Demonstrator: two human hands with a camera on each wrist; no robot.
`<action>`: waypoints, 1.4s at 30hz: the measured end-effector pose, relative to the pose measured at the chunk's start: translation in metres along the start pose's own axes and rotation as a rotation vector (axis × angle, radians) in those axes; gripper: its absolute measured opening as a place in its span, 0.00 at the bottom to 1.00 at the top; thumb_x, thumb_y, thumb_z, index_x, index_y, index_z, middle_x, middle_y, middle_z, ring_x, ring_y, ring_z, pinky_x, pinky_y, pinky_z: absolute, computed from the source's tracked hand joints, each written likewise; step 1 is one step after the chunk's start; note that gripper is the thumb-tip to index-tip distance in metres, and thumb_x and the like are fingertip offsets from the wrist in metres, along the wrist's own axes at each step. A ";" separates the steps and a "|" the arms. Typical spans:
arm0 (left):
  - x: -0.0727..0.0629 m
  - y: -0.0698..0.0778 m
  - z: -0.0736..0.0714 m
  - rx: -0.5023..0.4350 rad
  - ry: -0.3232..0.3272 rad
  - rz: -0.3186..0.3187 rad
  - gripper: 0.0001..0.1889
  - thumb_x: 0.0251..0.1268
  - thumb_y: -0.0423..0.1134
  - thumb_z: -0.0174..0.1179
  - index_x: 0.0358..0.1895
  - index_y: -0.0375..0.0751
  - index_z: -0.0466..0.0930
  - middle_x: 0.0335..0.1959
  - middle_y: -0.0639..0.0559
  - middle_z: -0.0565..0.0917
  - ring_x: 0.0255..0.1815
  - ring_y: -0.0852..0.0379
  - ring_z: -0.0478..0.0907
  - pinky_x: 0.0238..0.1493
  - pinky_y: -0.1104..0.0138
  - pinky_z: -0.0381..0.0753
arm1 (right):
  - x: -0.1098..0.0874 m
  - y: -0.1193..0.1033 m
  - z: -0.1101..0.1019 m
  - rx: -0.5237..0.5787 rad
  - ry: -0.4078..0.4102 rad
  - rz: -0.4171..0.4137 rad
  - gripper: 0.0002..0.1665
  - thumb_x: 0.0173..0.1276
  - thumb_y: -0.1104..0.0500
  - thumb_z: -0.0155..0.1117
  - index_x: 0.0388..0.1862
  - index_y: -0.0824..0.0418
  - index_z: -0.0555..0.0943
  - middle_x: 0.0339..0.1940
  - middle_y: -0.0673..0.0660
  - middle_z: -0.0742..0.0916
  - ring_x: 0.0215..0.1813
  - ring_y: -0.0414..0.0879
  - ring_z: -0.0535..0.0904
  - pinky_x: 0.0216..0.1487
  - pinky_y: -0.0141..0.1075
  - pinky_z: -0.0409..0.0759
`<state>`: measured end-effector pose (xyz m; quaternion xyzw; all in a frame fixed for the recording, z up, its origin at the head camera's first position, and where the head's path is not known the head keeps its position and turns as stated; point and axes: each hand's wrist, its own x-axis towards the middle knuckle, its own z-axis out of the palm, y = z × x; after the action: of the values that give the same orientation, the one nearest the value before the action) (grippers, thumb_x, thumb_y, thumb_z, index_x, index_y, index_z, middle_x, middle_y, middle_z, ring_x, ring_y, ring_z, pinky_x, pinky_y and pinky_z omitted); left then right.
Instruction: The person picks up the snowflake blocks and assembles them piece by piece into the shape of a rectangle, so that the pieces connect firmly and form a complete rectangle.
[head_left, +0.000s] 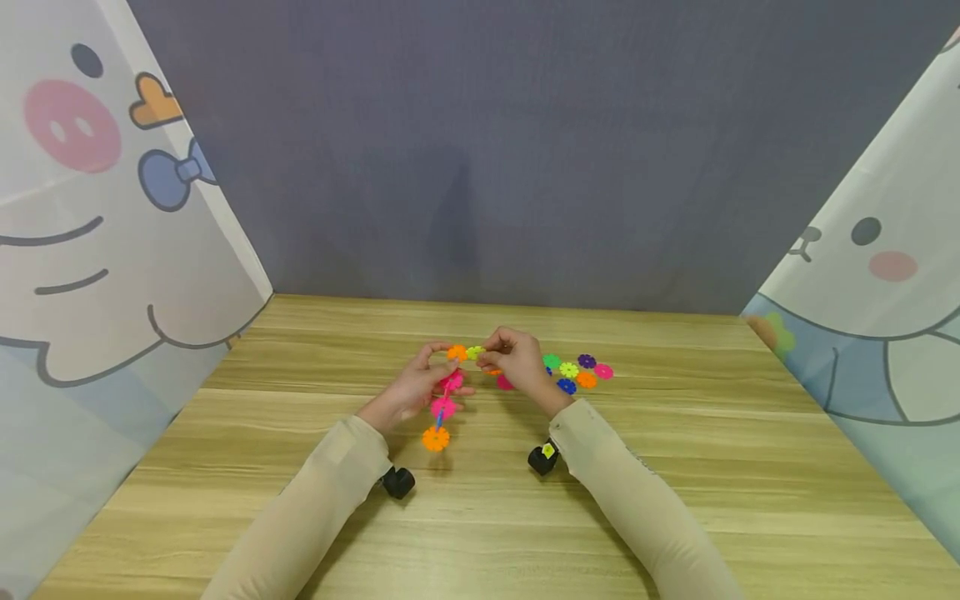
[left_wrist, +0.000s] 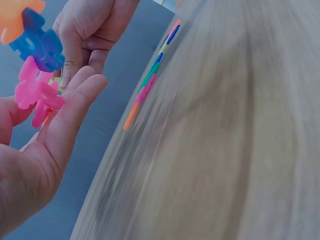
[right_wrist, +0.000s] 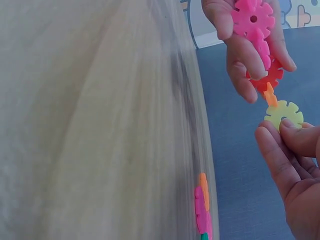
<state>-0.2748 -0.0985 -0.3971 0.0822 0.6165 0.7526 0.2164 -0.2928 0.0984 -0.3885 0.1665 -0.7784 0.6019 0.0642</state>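
Observation:
A chain of slotted plastic snowflake discs hangs over the table from my left hand (head_left: 408, 392), which grips it near its upper end. Down the chain run pink discs (head_left: 443, 407), a blue disc (left_wrist: 39, 41) turned edgewise and an orange disc (head_left: 436, 439) at the bottom. Another orange disc (head_left: 457, 353) sits by the left fingertips. Thumb and fingers of my right hand (head_left: 517, 358) pinch a yellow disc (right_wrist: 286, 114). In the right wrist view, the yellow disc meets a narrow orange disc (right_wrist: 270, 95) at the chain's end.
Several loose discs lie flat on the wooden table (head_left: 480, 533) right of my right hand, among them a purple disc (head_left: 587, 361) and a green disc (head_left: 552, 361). A pink disc (head_left: 505, 382) lies partly behind that hand. A grey panel (head_left: 480, 167) stands behind the table.

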 end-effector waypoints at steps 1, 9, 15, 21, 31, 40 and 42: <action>0.000 0.000 0.000 -0.002 -0.008 -0.003 0.27 0.82 0.36 0.43 0.77 0.42 0.45 0.60 0.23 0.72 0.43 0.48 0.87 0.42 0.50 0.85 | 0.000 0.000 0.000 0.000 0.000 -0.004 0.04 0.64 0.77 0.65 0.32 0.71 0.82 0.30 0.64 0.88 0.31 0.53 0.87 0.34 0.40 0.87; -0.003 0.000 0.000 -0.022 -0.025 -0.010 0.32 0.82 0.36 0.44 0.81 0.45 0.43 0.65 0.23 0.68 0.44 0.50 0.86 0.44 0.49 0.85 | -0.003 0.002 0.004 -0.011 0.001 -0.048 0.04 0.64 0.77 0.65 0.31 0.72 0.82 0.30 0.65 0.88 0.32 0.55 0.87 0.35 0.45 0.87; -0.004 -0.001 0.002 -0.025 -0.009 -0.006 0.31 0.82 0.36 0.45 0.82 0.47 0.44 0.65 0.24 0.70 0.47 0.48 0.86 0.45 0.49 0.84 | -0.004 0.000 0.005 -0.001 -0.001 -0.074 0.05 0.64 0.79 0.63 0.31 0.74 0.81 0.30 0.67 0.87 0.32 0.57 0.88 0.35 0.43 0.87; -0.003 0.001 0.004 -0.032 -0.004 -0.004 0.32 0.82 0.35 0.45 0.81 0.47 0.45 0.64 0.23 0.69 0.45 0.50 0.86 0.44 0.49 0.84 | -0.004 -0.002 0.004 -0.008 0.005 -0.074 0.06 0.65 0.78 0.63 0.30 0.73 0.81 0.29 0.66 0.88 0.32 0.57 0.88 0.36 0.46 0.87; -0.003 0.000 0.001 0.010 0.018 -0.029 0.31 0.81 0.34 0.45 0.81 0.44 0.46 0.62 0.28 0.74 0.43 0.55 0.87 0.34 0.65 0.86 | -0.003 0.003 0.009 -0.002 -0.022 -0.075 0.04 0.63 0.80 0.63 0.30 0.76 0.80 0.30 0.71 0.86 0.34 0.65 0.86 0.37 0.50 0.86; -0.004 0.005 0.001 0.018 0.020 -0.014 0.31 0.81 0.35 0.46 0.81 0.46 0.47 0.60 0.28 0.76 0.44 0.52 0.87 0.35 0.67 0.85 | -0.003 -0.005 0.008 -0.036 -0.037 -0.114 0.08 0.67 0.80 0.58 0.30 0.72 0.80 0.30 0.67 0.87 0.35 0.62 0.87 0.39 0.49 0.86; -0.003 0.006 0.000 0.031 0.010 -0.016 0.31 0.81 0.36 0.46 0.81 0.46 0.47 0.58 0.30 0.79 0.44 0.51 0.87 0.31 0.70 0.83 | -0.002 -0.004 0.006 -0.037 -0.059 -0.117 0.07 0.67 0.79 0.59 0.31 0.72 0.79 0.31 0.67 0.87 0.36 0.63 0.86 0.40 0.50 0.86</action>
<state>-0.2731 -0.1009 -0.3913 0.0766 0.6300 0.7414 0.2181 -0.2887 0.0923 -0.3867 0.2283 -0.7798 0.5775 0.0796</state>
